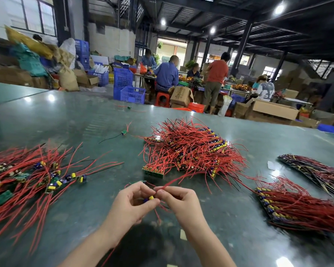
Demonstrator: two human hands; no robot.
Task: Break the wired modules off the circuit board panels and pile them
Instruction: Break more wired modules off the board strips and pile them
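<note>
My left hand (132,204) and my right hand (178,199) meet low in the middle, both pinching a small piece of circuit board (149,197) with a yellow and a blue part and red wires trailing from it. Behind them lies a big heap of uncut panels with red wires (189,149), one green strip (153,172) at its near edge. The pile of separated modules (33,176) spreads across the left. More wired panels (304,207) sit at the right, with another stack (316,170) behind.
The dark green table (70,120) carries two stray modules (124,132) (129,107) farther back. A white scrap (272,165) lies right of the heap. Past the far edge, people work among blue crates (132,94) and cardboard boxes (274,108).
</note>
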